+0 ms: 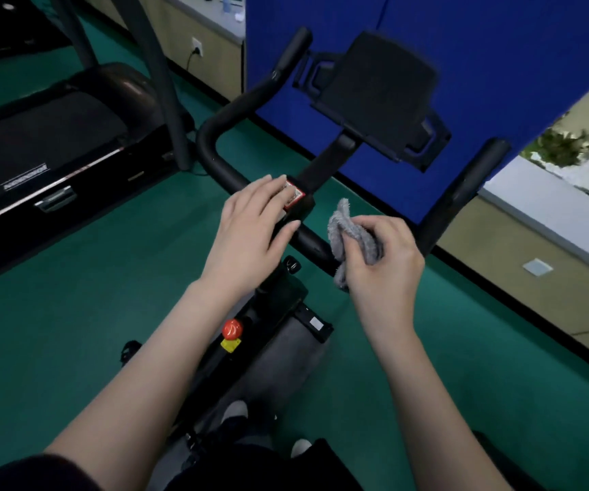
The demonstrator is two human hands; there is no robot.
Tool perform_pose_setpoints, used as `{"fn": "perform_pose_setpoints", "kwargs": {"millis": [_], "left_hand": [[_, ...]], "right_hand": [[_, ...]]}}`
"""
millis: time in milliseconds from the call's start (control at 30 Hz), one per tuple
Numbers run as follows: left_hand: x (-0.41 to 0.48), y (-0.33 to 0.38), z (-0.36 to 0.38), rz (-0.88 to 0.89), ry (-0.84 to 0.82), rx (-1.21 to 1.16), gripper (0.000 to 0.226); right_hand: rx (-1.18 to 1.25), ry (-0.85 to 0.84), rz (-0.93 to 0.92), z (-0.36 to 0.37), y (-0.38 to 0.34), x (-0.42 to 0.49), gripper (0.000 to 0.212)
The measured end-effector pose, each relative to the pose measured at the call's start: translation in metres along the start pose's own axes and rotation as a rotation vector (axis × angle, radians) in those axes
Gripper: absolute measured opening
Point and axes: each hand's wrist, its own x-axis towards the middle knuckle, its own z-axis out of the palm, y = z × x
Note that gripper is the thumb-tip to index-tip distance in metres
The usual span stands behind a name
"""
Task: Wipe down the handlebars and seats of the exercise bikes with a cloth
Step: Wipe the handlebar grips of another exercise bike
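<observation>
A black exercise bike stands right in front of me, its handlebars [215, 150] curving up to two upright horn grips. A black console tablet holder [378, 97] sits above the bar's middle. My left hand [250, 232] lies flat with straight fingers on the middle of the bar, by a red sticker [295, 196]. My right hand [381, 264] grips a bunched grey cloth [349, 235] against the bar just right of the middle clamp. The right horn grip [463, 193] rises beyond that hand. The seat is hidden below me.
A black treadmill [55, 147] stands to the left on the green floor [109, 295]. A blue panel [498, 47] rises behind the bike. A red knob [232, 329] with a yellow tag sits on the frame below the bar. A beige wall runs at the right.
</observation>
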Motion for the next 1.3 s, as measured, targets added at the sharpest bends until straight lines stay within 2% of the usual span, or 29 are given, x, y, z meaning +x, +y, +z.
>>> {"fn": "perform_pose_setpoints", "kwargs": {"millis": [100, 233, 400, 600, 733, 867, 1167, 1300], "left_hand": [[0.015, -0.012, 0.007, 0.079, -0.007, -0.061, 0.040], [0.022, -0.029, 0.015, 0.127, -0.001, -0.162, 0.034], [0.023, -0.034, 0.021, 0.154, 0.057, -0.235, 0.031], [0.024, -0.038, 0.025, 0.160, 0.087, -0.241, 0.029], [0.025, -0.039, 0.027, 0.173, 0.091, -0.231, 0.029], [0.024, -0.040, 0.028, 0.170, 0.097, -0.226, 0.031], [0.025, -0.041, 0.032, 0.172, 0.121, -0.209, 0.031], [0.024, -0.039, 0.031, 0.165, 0.115, -0.204, 0.030]], "right_hand": [[-0.132, -0.010, 0.005, 0.030, -0.008, 0.004, 0.017], [-0.301, -0.104, 0.022, 0.060, -0.014, 0.004, 0.013], [-0.427, -0.174, 0.098, 0.044, -0.003, 0.003, 0.016], [-0.341, -0.194, 0.247, 0.048, -0.009, 0.021, 0.007], [-0.216, -0.418, 0.436, 0.064, -0.009, 0.054, 0.016], [-0.236, -0.555, 0.466, 0.044, 0.000, 0.060, 0.019], [-0.147, -0.509, 0.480, 0.065, -0.002, 0.064, 0.017], [-0.246, -0.452, 0.433, 0.036, -0.002, 0.046, 0.021]]}}
